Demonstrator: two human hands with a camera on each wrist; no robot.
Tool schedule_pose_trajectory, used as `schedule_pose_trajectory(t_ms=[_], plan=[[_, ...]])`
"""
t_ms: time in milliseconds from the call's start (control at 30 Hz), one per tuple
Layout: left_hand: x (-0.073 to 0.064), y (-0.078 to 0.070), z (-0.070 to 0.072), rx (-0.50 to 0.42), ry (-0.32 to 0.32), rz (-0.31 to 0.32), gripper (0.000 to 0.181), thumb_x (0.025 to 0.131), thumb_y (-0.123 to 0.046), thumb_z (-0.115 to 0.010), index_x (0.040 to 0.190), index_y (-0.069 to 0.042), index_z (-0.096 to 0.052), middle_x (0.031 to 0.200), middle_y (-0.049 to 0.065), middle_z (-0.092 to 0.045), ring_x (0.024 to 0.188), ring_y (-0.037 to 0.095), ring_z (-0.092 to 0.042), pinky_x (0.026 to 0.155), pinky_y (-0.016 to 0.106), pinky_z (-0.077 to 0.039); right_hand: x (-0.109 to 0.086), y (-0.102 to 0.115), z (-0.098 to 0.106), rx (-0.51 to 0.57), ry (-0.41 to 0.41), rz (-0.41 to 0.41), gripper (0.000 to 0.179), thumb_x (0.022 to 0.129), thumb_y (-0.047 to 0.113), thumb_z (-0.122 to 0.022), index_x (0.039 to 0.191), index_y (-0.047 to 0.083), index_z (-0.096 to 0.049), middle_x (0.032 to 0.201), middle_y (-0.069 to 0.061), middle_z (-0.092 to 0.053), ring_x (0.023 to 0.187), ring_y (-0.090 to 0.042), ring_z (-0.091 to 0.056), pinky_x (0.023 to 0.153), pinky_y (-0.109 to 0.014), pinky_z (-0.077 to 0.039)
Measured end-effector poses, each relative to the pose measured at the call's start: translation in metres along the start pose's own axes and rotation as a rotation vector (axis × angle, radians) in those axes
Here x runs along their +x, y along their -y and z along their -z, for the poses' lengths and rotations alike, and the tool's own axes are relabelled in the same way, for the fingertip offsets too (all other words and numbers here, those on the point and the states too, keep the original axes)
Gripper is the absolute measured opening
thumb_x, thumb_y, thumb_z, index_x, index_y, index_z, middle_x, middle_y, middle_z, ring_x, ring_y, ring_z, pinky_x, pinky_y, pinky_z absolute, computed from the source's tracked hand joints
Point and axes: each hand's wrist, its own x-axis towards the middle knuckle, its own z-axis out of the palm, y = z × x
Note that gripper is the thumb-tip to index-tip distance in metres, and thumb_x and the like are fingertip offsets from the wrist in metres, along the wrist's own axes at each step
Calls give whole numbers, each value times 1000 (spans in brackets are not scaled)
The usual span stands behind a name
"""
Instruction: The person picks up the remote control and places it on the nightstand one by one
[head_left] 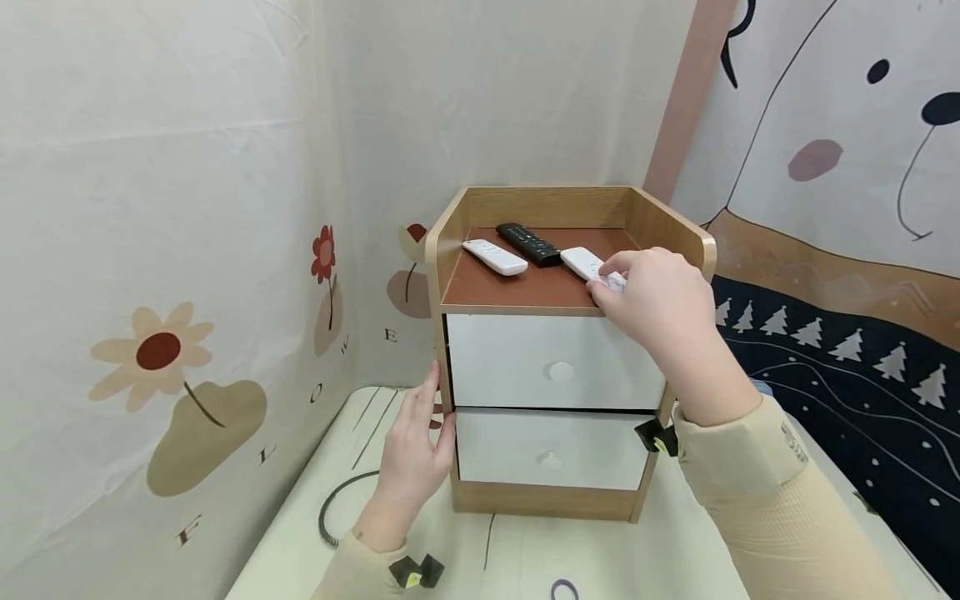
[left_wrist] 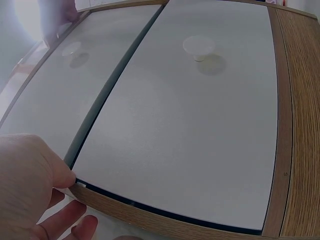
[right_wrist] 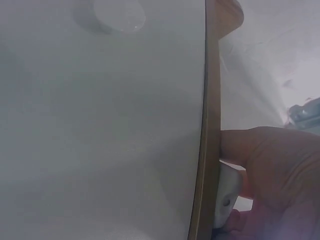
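Observation:
On the brown top of a small wooden cabinet [head_left: 540, 500] lie two white remote controls and a black one. My right hand [head_left: 663, 296] pinches the near end of the right-hand white remote control [head_left: 581, 262] between thumb and fingers; the right wrist view shows that white remote [right_wrist: 227, 192] at the cabinet's top edge. The black remote control [head_left: 528, 243] lies in the middle, and the other white remote control [head_left: 495, 257] is left of it. With straight fingers, my left hand [head_left: 415, 450] rests against the cabinet's left side, its thumb at the front edge near the drawer gap.
Two white drawers with round knobs fill the front, an upper drawer [head_left: 510, 358] and a lower drawer [head_left: 510, 450]. A raised wooden rim [head_left: 551, 207] borders the top. On the pale surface are a dark coiled cord [head_left: 324, 517] and a purple ring [head_left: 564, 583]. Printed curtains hang behind.

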Motion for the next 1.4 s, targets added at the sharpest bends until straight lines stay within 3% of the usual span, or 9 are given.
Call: schedule_pose_trajectory(t_ms=[300, 933, 1233, 1400], plan=[[0, -1, -2, -1, -11, -6, 89, 90, 11, -75, 170, 0, -36, 124, 27, -66, 86, 26, -75, 69, 30, -69, 22, 2, -3, -38, 70, 8, 38, 105, 45, -66, 133, 22, -79, 132, -20, -75, 111, -45, -70, 77, -59, -61], [2, -3, 2, 3, -3, 9, 88, 91, 10, -75, 169, 1, -36, 124, 28, -65, 86, 28, -75, 68, 34, -69, 50, 7, -12, -70, 103, -10, 43, 107, 43, -62, 138, 17, -75, 137, -23, -72, 115, -45, -71, 83, -61, -63], [1, -1, 2, 8, -6, 5, 88, 91, 10, -75, 169, 0, -36, 123, 28, -65, 86, 28, -75, 68, 32, -69, 55, 4, -18, -114, 198, -3, 56, 111, 46, -51, 160, 20, -60, 162, -28, -52, 148, -46, -52, 108, -70, -56], [0, -1, 1, 4, -6, 2, 90, 90, 11, -75, 170, 0, -35, 122, 27, -66, 87, 27, -75, 68, 32, -69, 57, 0, -20, -115, 240, -9, 60, 112, 48, -47, 167, 22, -51, 168, -27, -47, 155, -46, -45, 114, -72, -52]])
